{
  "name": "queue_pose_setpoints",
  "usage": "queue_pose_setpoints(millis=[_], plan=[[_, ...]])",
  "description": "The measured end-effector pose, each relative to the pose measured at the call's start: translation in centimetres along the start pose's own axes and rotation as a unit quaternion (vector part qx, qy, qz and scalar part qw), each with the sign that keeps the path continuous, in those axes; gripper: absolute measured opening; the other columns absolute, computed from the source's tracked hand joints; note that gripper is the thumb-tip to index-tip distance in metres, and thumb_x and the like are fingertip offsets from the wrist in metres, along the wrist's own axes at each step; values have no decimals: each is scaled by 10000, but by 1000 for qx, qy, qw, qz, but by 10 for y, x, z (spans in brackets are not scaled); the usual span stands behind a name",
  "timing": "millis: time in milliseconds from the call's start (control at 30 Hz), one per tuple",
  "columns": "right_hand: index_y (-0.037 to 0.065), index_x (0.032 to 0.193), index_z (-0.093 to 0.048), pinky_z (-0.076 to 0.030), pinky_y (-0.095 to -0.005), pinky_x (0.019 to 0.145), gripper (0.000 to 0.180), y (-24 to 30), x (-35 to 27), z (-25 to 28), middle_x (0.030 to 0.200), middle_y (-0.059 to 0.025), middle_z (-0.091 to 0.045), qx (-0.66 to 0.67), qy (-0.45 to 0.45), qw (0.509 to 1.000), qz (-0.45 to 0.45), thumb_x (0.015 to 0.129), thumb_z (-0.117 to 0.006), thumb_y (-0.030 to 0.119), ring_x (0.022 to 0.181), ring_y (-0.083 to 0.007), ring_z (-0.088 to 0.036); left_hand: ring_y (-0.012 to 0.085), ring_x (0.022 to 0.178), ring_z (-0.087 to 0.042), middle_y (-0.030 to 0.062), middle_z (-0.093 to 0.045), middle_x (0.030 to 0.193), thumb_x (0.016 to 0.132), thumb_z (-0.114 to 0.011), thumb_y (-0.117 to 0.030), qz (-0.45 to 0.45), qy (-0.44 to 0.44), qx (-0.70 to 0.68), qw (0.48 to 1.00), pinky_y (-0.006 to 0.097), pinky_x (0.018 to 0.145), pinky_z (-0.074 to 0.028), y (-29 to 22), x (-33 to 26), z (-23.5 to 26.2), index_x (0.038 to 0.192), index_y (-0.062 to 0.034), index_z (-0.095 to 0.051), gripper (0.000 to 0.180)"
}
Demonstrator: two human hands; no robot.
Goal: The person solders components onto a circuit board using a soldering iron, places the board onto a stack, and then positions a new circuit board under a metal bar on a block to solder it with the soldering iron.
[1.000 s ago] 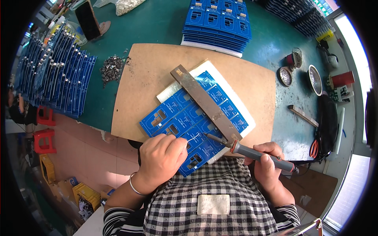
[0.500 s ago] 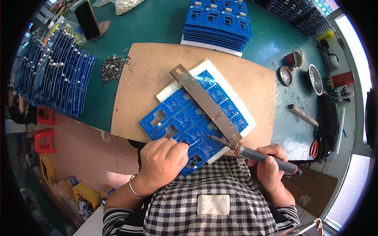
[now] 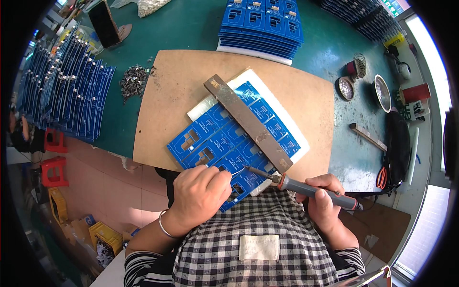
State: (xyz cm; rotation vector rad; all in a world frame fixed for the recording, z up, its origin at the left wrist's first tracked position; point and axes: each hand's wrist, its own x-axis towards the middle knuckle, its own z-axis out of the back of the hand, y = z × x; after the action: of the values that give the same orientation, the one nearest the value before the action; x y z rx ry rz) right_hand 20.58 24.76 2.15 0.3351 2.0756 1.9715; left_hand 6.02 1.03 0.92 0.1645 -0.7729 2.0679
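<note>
My right hand (image 3: pixel 325 201) has its fingers (image 3: pixel 319 182) wrapped tight around the grey handle of the soldering iron (image 3: pixel 306 187), and the thin tip reaches out toward nine o'clock, coming down on the near edge of the blue circuit board panel (image 3: pixel 224 143). My left hand (image 3: pixel 198 193) sits at about eight o'clock from that tip, fingers curled and pinched together just beside it; a fine bright strand seems to run from them to the tip, probably solder wire, but it is too thin for me to be sure. The knuckles cover part of the panel's near corner.

The panel lies tilted on a white sheet (image 3: pixel 296 138), and a long metal bar (image 3: pixel 248 122) lies across it from eleven to five o'clock, pinning it flat. All of this rests on a brown board (image 3: pixel 181 86) on the green surface (image 3: pixel 191 28).

To do this joint well, I judge that I should keep both wrists braced, hold the tip steady on the one pad, feed only a little, and keep my left fingertips clear of the hot end.

Farther out, a stack of blue boards (image 3: pixel 263 24) sits at twelve o'clock, a pile of small metal parts (image 3: pixel 134 81) at ten, and round tins (image 3: pixel 345 88) at two.
</note>
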Motion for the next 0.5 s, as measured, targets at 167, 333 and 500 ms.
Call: queue_pose_setpoints(millis=[167, 333, 500], plan=[[-57, 994, -583, -568, -329, 670, 326, -1, 1, 0, 883, -201, -701, 4, 6, 1000, 0, 948, -609, 265, 723, -198, -677, 227, 531, -517, 48, -506, 621, 672, -683, 32, -4, -11, 14, 1000, 343, 471, -405, 1, 1, -2, 822, -74, -577, 212], [-56, 997, -580, -562, -328, 668, 327, -3, 3, 2, 876, -198, -700, -4, 15, 1000, 1, 951, -602, 267, 719, -196, -674, 167, 574, -526, 9, -501, 659, 698, -700, -63, -16, 1, 47, 999, 297, 483, -414, 3, 2, -3, 831, -93, -592, 174], [-56, 992, -581, -559, -324, 661, 329, -1, 7, -2, 846, -188, -700, -1, 12, 1000, 4, 950, -600, 269, 702, -192, -671, 194, 546, -520, 27, -501, 637, 685, -692, -16, -10, -9, 35, 999, 316, 470, -406, 4, 5, -5, 818, -84, -584, 184]])
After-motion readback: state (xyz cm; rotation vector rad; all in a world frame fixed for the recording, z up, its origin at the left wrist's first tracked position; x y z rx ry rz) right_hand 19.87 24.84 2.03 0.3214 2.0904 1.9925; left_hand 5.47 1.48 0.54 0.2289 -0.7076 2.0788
